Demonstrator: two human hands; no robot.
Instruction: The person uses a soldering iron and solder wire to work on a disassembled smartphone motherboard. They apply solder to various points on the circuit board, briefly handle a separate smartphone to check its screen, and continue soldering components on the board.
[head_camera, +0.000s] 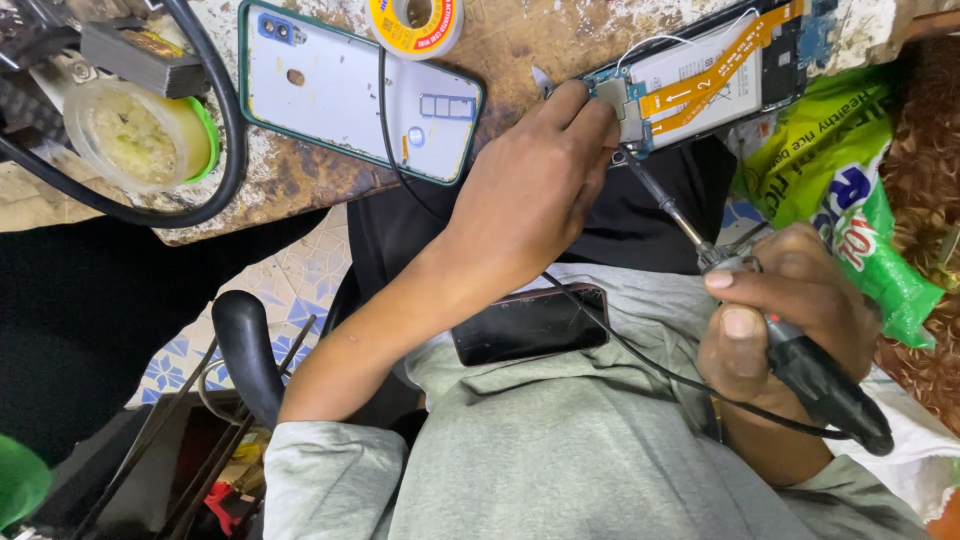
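**Two hands, one soldering iron, one opened phone**

We count two hands at work. Our left hand (535, 190) reaches up to the tabletop (300, 180) edge, its fingers curled and pressing down on the lower end of the opened phone (700, 80), which lies at about 1 o'clock in the view. Whether those fingers pinch anything small we cannot tell. Our right hand (790, 310), at about 4 o'clock, is clenched around the dark handle of one soldering iron (760, 290), thumb on top. The iron's thin metal tip points toward 11 o'clock and meets the phone's circuit board just beside the left fingertips.

Inside the opened phone we see one white battery, one orange ribbon cable lying slantwise across it, and one thin white wire looping above.

Elsewhere on the tabletop we count one phone back cover (355, 90), pale inside with a green rim, at 11 o'clock; one yellow solder spool (415, 22) at 12 o'clock, just above the cover; and one round tub of paste (135, 135) with a green lid under it at 10 o'clock. One thick black cable (232, 130) curves around the tub.

A second phone (530, 322), dark-screened, rests on our lap against the grey shirt, near the middle. One green plastic bag (850, 180) sits at 3 o'clock.
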